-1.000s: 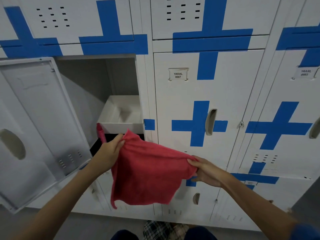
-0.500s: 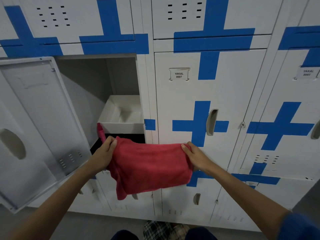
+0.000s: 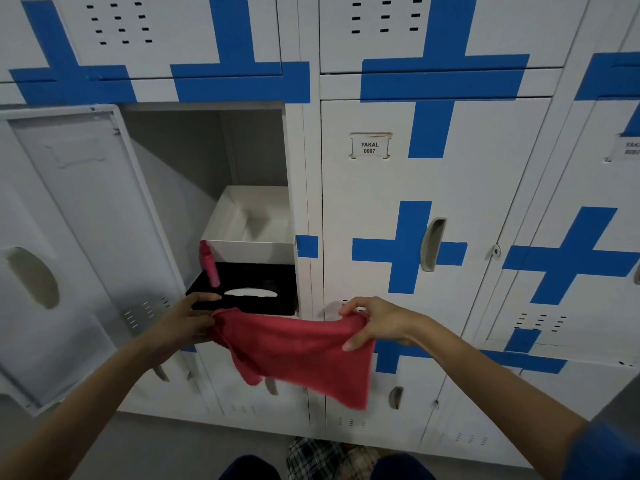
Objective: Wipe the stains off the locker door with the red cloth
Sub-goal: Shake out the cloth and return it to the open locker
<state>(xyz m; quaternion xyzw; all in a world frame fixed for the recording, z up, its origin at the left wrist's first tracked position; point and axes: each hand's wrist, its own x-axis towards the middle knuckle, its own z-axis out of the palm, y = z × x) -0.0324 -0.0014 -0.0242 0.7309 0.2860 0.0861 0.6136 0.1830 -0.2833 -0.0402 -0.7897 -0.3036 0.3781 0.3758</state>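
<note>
The red cloth hangs stretched between both hands, low in front of the lockers. My left hand pinches its left corner just below the open locker's mouth. My right hand grips the right corner in front of the closed white door labelled YAKAL 0007. The open locker door swings out to the left, its grey inner face toward me. No stains stand out on either door at this sharpness.
Inside the open locker sit a white open box, a black tissue box beneath it and a pink bottle leaning at the left. Blue crosses mark the locker fronts. A checked fabric lies on the floor by my legs.
Both hands have lowered the cloth and pulled it out wider, uncovering the black box in the locker. The view has moved closer to the lockers.
</note>
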